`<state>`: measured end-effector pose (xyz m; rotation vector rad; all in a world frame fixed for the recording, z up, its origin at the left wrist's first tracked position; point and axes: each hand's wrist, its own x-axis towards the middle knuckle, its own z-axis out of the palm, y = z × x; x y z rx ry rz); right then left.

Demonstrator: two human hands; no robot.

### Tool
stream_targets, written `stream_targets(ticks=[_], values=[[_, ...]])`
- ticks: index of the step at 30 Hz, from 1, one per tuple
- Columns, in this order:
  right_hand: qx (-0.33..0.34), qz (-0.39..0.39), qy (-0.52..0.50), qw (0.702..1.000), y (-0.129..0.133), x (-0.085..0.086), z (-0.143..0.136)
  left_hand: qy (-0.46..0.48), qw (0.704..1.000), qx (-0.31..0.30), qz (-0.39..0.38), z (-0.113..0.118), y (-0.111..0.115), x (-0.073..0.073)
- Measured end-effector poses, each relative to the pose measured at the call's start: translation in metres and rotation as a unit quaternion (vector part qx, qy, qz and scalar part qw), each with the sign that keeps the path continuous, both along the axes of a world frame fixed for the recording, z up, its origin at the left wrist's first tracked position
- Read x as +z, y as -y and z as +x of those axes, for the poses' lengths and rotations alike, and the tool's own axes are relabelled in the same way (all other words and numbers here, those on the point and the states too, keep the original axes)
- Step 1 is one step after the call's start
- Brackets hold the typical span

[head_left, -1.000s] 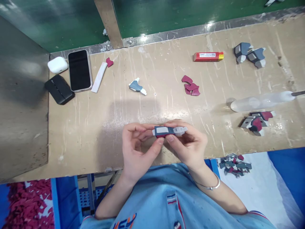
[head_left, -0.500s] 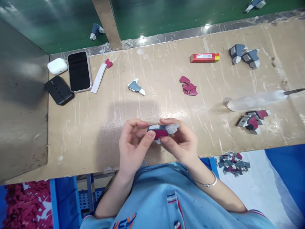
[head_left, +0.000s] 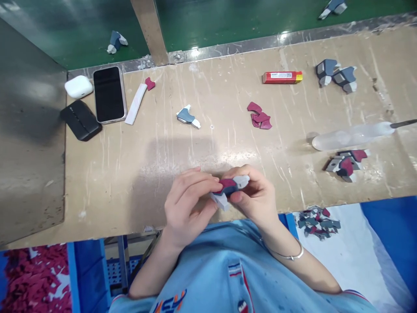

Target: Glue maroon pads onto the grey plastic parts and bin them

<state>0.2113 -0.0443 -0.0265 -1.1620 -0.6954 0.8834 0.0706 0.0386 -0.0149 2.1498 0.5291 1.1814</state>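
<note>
Between both hands, just over the front of the bench, is a small plastic part (head_left: 229,187), dark blue and grey with a maroon face turned up. My left hand (head_left: 190,202) has its fingertips on the maroon face and its thumb near the light grey end below. My right hand (head_left: 256,195) pinches the other end between thumb and curled fingers. Farther back lies a loose blue-grey and white part (head_left: 188,116). Several thin maroon pieces (head_left: 259,116) lie to its right.
A phone (head_left: 109,94), a white case (head_left: 78,87) and a black box (head_left: 81,121) lie at left. A red-and-yellow box (head_left: 282,77), a clear bottle with a dark tip (head_left: 353,135) and assembled parts (head_left: 347,164) are at right. Behind the bench runs a green surface (head_left: 228,26) carrying parts.
The part has been turned over, so its maroon face now points up. My left fingers have moved from its side onto the top. Parts on the green surface have shifted left.
</note>
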Motion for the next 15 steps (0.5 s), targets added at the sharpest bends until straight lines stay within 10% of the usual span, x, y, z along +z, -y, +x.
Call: stream_targets(ticks=[15], values=[[0.008,0.132,0.306,0.943,0.003,0.009,0.018,0.028,0.964,-0.067,-0.257,-0.003,0.002,0.005]])
